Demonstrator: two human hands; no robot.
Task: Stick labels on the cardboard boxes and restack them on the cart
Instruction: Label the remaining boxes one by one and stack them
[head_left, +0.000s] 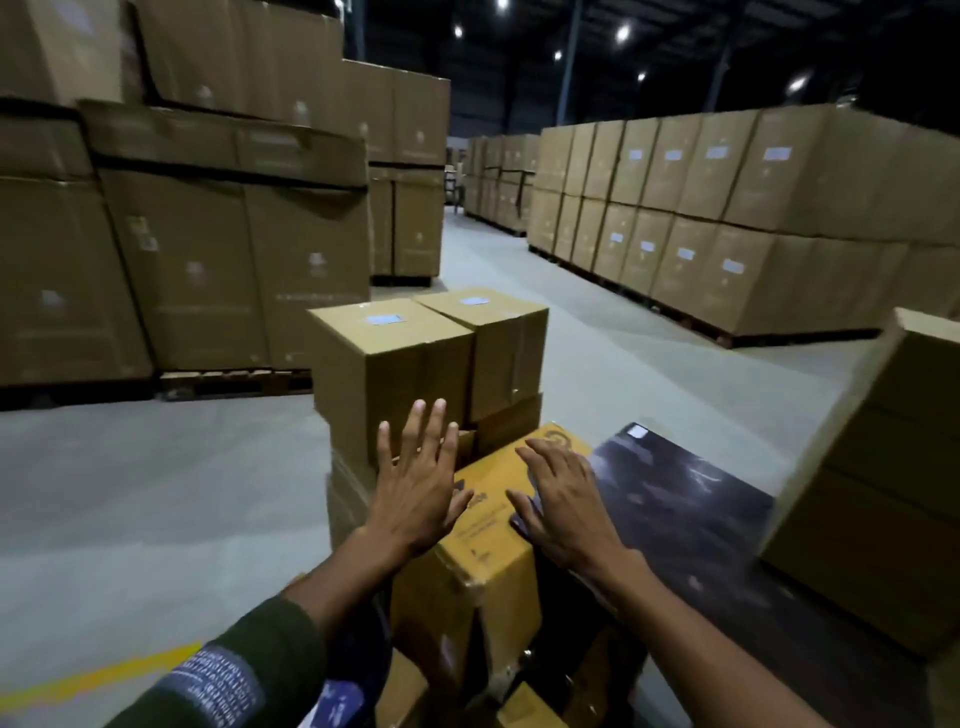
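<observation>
Two hands up front, both spread wide, fingers straight, holding nothing. Our left hand (415, 483) sits at the left upper edge of the yellow box (488, 525); whether the palm touches it, we cannot tell. Our right hand (561, 509) lies flat over the right side of that box top, fingers pointing away from us. Yellow box is tilted, one corner toward us, print on its top too blurred to read.

Just past the left fingertips stand two brown boxes side by side on a lower stack: the left box (389, 374) and the right box (493, 348). Each carries a pale label on top, left label (384, 318), right label (472, 301).

Right of our right hand lies a dark flat sheet (675, 499) with a small white tag at its far corner. Further right, a leaning stack of brown cartons (872, 499).

Dark green sleeve (249, 660) on the left arm, printed patch near the cuff. Grey floor (156, 467) left of the hands, yellow line (104, 670) near the sleeve. Pallet stacks of cartons (701, 208) well beyond both hands.
</observation>
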